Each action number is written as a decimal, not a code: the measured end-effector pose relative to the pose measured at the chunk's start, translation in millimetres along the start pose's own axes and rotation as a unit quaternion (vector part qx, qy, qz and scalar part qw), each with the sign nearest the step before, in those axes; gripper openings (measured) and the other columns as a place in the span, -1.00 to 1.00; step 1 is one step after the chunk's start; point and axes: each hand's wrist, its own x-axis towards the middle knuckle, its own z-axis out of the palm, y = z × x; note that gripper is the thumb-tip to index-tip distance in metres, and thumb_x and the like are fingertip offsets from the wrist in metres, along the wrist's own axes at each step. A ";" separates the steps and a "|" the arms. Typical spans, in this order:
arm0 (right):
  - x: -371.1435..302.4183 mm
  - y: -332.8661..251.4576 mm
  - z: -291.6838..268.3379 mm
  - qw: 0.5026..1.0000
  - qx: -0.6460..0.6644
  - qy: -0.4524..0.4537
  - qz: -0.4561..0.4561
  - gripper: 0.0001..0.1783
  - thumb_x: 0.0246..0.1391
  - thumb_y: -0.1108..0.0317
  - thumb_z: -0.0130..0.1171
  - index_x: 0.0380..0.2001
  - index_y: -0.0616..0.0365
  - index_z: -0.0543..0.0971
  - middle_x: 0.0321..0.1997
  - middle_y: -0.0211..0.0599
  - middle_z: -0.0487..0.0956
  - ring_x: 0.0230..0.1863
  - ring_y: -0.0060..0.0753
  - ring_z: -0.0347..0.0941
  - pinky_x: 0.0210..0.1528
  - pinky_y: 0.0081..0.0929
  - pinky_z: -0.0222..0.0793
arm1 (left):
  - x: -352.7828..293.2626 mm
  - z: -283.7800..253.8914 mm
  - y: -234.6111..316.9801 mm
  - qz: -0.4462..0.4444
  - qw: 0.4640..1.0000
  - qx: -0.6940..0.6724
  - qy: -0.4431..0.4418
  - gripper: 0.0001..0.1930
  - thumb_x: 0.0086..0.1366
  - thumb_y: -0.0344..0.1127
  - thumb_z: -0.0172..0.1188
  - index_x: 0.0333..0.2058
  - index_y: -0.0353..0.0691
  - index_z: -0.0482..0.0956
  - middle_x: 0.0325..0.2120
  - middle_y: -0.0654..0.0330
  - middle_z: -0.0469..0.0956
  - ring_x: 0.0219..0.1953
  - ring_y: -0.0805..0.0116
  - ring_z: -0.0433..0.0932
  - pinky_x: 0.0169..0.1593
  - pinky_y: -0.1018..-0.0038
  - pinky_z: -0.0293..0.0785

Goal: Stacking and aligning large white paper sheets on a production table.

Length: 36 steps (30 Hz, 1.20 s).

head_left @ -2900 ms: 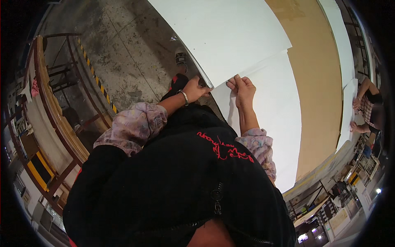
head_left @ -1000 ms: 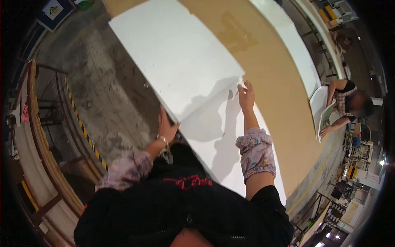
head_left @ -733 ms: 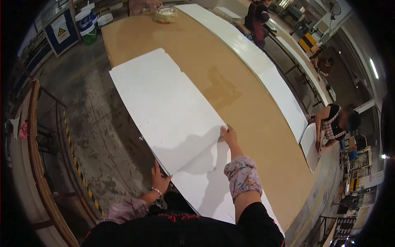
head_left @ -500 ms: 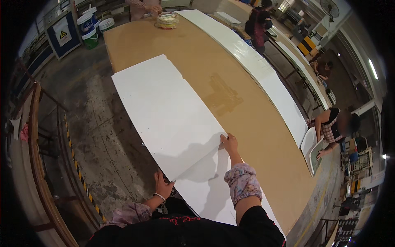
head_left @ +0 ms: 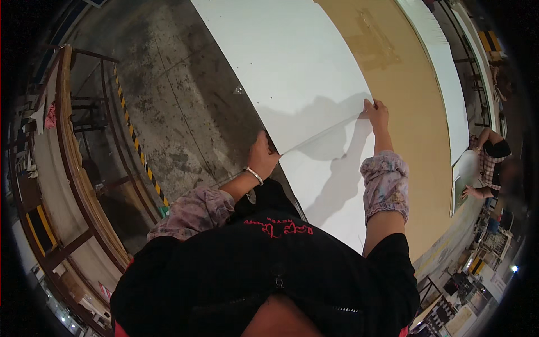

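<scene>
White sheet (head_left: 297,73) runs far-left from both hands: left hand (head_left: 263,157) grips its near-left corner, right hand (head_left: 377,114) pinches its near-right corner.

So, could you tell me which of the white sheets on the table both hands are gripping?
The upper white sheet: the left hand and right hand pinch its near edge, lifted off the lower white sheet.
</scene>
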 end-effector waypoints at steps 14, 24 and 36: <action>-5.8 0.0 -3.1 0.998 -0.014 0.065 -0.013 -0.57 -0.01 0.04 0.11 -0.52 0.28 0.50 -0.59 -0.18 0.49 -0.50 -0.29 0.42 -0.39 -0.36 0.31 | 31.0 25.7 32.5 -0.142 0.981 0.077 0.112 -0.14 0.16 0.24 -0.01 -0.14 -0.71 0.11 -0.14 -0.41 0.29 0.00 -0.02 0.33 0.09 0.37 0.19; -11.8 -6.4 -5.2 0.994 0.044 0.089 -0.033 -0.64 -0.01 0.13 0.10 -0.59 0.27 0.50 -0.65 -0.18 0.47 -0.56 -0.24 0.40 -0.44 -0.35 0.29 | 40.4 12.8 26.9 -0.141 0.980 0.094 0.105 -0.29 0.25 0.09 -0.05 -0.04 -0.63 0.19 -0.04 -0.30 0.34 0.07 0.02 0.33 0.08 0.30 0.23; -0.3 14.1 -2.3 0.970 0.243 0.023 0.016 -0.72 0.03 0.26 0.16 -0.32 0.29 0.52 -0.50 -0.42 0.44 -0.48 -0.62 0.29 -0.42 -0.59 0.26 | 47.0 5.7 11.5 -0.110 0.973 0.162 0.120 -0.45 0.21 -0.05 0.03 -0.14 -0.56 0.24 -0.09 -0.35 0.35 0.03 -0.17 0.31 0.07 0.26 0.24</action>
